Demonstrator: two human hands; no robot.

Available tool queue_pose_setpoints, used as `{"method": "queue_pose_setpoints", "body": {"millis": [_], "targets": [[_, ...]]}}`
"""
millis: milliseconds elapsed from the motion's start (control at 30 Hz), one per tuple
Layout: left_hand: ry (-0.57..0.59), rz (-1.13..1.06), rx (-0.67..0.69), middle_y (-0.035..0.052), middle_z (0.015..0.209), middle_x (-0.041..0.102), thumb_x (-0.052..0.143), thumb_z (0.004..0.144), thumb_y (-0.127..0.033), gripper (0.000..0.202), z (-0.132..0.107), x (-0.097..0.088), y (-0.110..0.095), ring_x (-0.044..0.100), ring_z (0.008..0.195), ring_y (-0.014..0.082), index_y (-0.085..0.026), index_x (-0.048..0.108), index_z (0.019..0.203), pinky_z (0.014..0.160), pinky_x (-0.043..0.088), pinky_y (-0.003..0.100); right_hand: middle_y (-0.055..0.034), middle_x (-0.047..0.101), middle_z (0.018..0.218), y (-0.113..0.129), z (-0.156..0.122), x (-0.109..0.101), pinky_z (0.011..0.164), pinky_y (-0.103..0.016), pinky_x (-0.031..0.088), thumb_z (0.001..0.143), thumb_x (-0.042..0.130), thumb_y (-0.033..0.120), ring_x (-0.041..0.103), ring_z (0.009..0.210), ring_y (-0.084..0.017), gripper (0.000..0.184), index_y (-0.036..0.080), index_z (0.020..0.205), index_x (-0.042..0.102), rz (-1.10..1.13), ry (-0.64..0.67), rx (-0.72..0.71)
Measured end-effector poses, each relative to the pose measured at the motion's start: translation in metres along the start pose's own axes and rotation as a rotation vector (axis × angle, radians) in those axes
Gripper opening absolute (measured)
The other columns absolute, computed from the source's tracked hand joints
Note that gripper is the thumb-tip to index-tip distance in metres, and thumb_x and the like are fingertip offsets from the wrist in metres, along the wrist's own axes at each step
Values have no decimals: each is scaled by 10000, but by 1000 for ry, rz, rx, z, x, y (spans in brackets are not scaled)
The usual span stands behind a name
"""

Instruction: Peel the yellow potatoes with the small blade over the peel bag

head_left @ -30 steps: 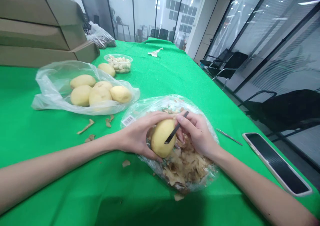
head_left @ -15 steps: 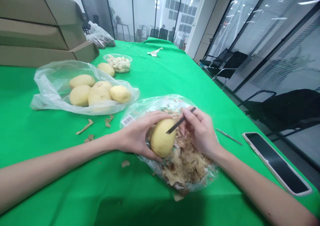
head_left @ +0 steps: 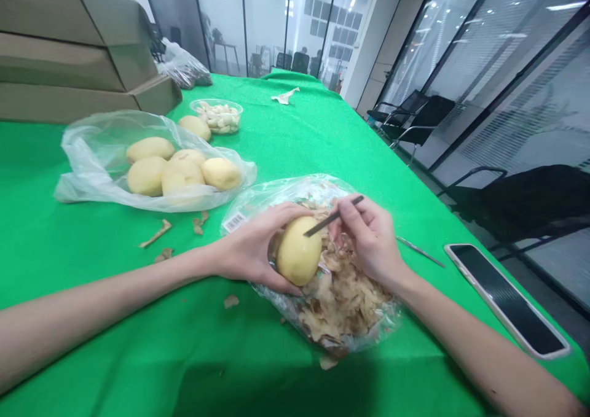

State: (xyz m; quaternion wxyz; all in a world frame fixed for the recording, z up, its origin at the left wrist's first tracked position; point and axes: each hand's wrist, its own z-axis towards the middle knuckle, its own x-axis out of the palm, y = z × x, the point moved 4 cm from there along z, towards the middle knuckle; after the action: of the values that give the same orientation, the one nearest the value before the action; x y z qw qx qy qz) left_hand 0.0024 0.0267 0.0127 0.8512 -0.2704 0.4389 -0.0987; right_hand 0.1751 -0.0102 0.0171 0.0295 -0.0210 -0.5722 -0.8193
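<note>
My left hand (head_left: 251,248) is wrapped round a peeled yellow potato (head_left: 298,252), holding it above a clear plastic bag (head_left: 258,205) full of brown peelings (head_left: 341,297). My right hand (head_left: 371,239) pinches a thin dark blade-like tool (head_left: 332,216). Its tip rests on the top of the potato. Both forearms reach in from the near edge of the green table (head_left: 322,134).
A second clear bag (head_left: 87,159) at the left holds several peeled potatoes (head_left: 182,172). Behind it are a bowl of pale pieces (head_left: 219,116) and stacked cardboard boxes (head_left: 69,61). A phone (head_left: 504,297) and a thin metal tool (head_left: 419,251) lie at the right. Loose peel scraps (head_left: 159,233) dot the cloth.
My right hand has drawn the blade up from the potato's side to its top, lifting slightly to the right. The left hand and potato have barely moved.
</note>
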Motion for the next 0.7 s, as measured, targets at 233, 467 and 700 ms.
{"method": "queue_pose_setpoints", "body": {"millis": [233,467,700], "targets": [[4,5,-5,147,1295,559,869,543,-507,955,1,0,1,536,1203,343,-204,442,1341,1022,448,482,42,629,509,1,-2,3,397,-192,451,921,596,372,558,401,-90,223,201,784,637,68,124,3],[7,44,-39,159,1287,553,861,542,-523,955,0,1,0,540,1186,351,-187,450,1335,989,469,472,34,641,561,9,-2,-4,450,-204,474,912,610,373,567,441,-87,209,199,797,619,-94,-106,-112],[6,49,-10,171,1256,548,861,546,-509,960,1,1,0,545,1163,345,-154,445,1335,975,481,475,42,620,519,1,-2,4,407,-198,468,930,580,368,578,417,-98,220,203,794,632,25,121,-21]]}}
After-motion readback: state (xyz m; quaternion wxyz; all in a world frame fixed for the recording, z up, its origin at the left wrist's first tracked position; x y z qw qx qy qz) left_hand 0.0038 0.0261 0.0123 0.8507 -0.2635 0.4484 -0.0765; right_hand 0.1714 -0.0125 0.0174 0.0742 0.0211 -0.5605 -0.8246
